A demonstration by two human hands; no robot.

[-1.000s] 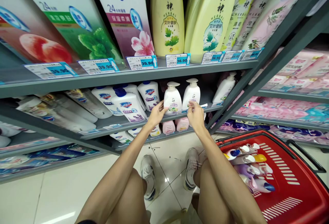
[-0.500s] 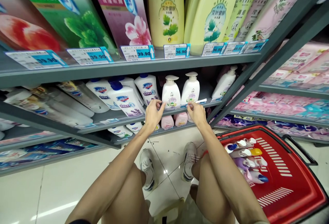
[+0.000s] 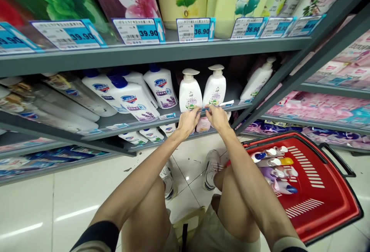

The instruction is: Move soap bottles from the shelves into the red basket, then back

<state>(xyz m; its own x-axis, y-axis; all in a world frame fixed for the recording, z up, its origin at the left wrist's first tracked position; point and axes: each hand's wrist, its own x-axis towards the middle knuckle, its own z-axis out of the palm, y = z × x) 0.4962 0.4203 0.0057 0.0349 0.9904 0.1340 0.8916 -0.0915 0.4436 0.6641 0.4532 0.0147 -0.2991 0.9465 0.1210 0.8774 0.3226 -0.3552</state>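
Both my hands meet at the front edge of the middle shelf (image 3: 244,107), just below two white pump bottles. Fingers of my left hand (image 3: 188,121) are closed in a pinch on the edge, under the left pump bottle (image 3: 190,92). My right hand (image 3: 219,117) pinches the same edge under the right pump bottle (image 3: 214,88). Between the fingertips a narrow bluish piece of a price label (image 3: 204,109) shows; the rest is covered by my fingers. Another white label (image 3: 227,103) sticks out beside my right hand. Both bottles stand upright, apart from my hands.
White bottles with blue caps (image 3: 135,99) stand to the left, and another pump bottle (image 3: 258,80) leans at the right. Large bottles and boxes fill the upper shelf (image 3: 162,53). A red basket (image 3: 320,190) with several bottles is on the floor at my right.
My left hand has moved right along the shelf edge and my right hand slightly left, so they are closer together. The view has tilted down and moved nearer the shelf.
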